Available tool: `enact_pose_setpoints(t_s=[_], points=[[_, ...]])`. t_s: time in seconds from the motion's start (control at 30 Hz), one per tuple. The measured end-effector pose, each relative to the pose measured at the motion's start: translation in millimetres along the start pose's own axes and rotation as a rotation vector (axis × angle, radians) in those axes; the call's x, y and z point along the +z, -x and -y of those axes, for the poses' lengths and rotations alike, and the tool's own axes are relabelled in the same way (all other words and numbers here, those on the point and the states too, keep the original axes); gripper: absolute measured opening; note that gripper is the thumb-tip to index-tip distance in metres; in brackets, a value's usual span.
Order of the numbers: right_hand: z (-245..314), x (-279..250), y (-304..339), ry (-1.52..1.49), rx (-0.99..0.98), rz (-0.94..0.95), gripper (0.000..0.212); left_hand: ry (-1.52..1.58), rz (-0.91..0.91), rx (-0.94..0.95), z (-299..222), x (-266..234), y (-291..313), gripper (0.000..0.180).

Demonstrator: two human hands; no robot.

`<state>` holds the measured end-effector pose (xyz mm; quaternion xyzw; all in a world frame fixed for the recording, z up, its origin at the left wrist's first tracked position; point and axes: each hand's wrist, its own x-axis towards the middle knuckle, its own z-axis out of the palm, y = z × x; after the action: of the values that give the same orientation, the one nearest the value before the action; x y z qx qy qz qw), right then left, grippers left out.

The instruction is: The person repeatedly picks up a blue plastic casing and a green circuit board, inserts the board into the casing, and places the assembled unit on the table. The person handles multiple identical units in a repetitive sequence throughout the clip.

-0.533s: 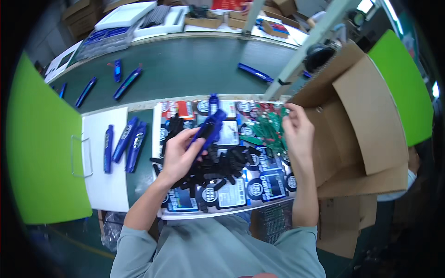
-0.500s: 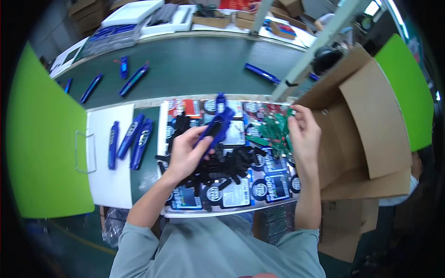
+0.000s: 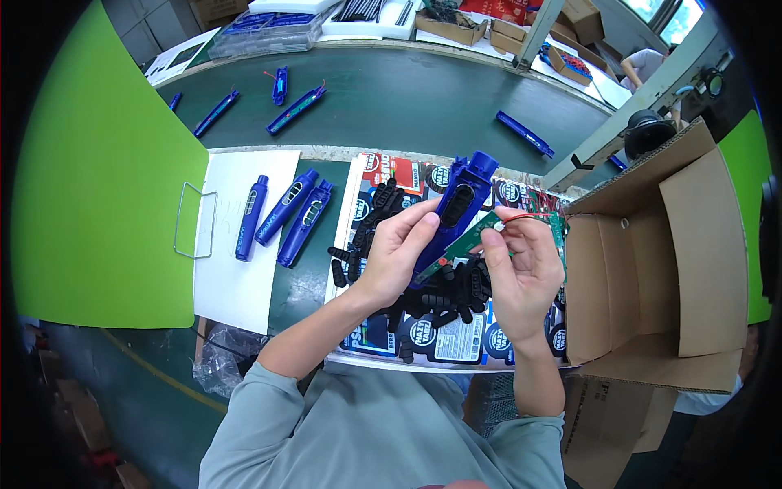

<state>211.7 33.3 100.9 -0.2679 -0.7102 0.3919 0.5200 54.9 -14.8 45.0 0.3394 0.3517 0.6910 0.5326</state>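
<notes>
The left hand (image 3: 401,251) grips a long, shiny blue plastic case (image 3: 466,197) that tilts up in front of it. The right hand (image 3: 525,273) pinches a thin, flat green circuit board (image 3: 469,237) with a bendy red wire (image 3: 521,216); the board slants between the hands, close beside the case. Under the hands is a heap of stubby black pieces (image 3: 438,301). Right of them stands a stiff brown cardboard box (image 3: 710,269).

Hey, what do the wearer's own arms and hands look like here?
The sleeves are plain, pale grey-green and end near the elbows. Below them the forearms are bare. The left hand and right hand wear no gloves; no watch or bracelet shows.
</notes>
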Motion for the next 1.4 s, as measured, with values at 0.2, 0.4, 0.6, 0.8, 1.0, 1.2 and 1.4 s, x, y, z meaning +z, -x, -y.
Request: enact_pose_setpoints(t_s=[0.2, 0.4, 0.6, 0.8, 1.0, 1.2, 1.4], points=[[-2, 6, -4, 0.056, 0.022, 0.026, 0.018, -0.005, 0.014, 0.010, -2, 0, 1, 0.039], [2, 4, -6, 0.067, 0.033, 0.069, 0.019, -0.097, 0.045, 0.005, 0, -6, 0, 0.042], [6, 1, -12, 0.176, -0.023, 0.112, 0.024, -0.153, 0.078, 0.067, 11, -6, -2, 0.042], [-11, 8, -7, 0.530, -0.246, -0.059, 0.034, -0.039, 0.103, -0.004, 6, 9, 3, 0.039], [-27, 12, -16, 0.346, -0.032, -0.138, 0.061, -0.133, 0.081, 0.045, 17, 8, -4, 0.038], [-44, 0, -20, 0.116, 0.164, -0.061, 0.058, -0.272, 0.008, 0.044, 10, -8, -24, 0.039], [-74, -48, 11, 0.561, 0.140, 0.178, 0.018, -0.564, -0.180, 0.077, -1, -111, -126, 0.039]])
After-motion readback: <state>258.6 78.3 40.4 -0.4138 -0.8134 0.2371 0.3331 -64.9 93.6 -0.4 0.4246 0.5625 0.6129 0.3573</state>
